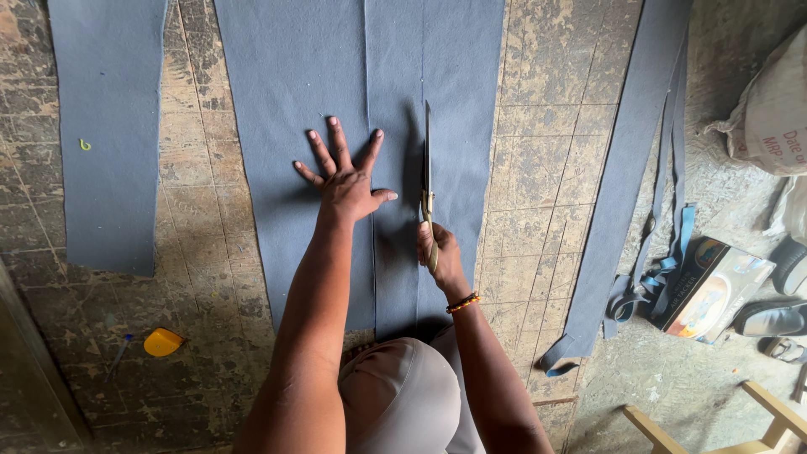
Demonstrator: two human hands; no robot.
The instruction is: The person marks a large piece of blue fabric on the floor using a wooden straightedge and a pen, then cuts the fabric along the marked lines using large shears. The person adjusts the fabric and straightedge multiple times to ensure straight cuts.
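A wide grey cloth (319, 126) lies flat on the worn wooden table (546, 151), and everything else sits around it. A narrower grey panel (109, 126) lies left of it, long strips (630, 168) to its right. On the cloth, the left hand (345, 181) presses down, fingers spread, gripping nothing. Just right of it, the right hand (439, 252) is closed around the scissors (428, 168), blades pointing away. The cut looks roughly halfway up; the far stretch appears uncut.

Counted one pair of scissors (428, 181), two hands, one yellow chalk piece (162, 341), one blue pen (119, 351), one printed box (711, 287), one white sack (773, 113) and three shoes over on the right.
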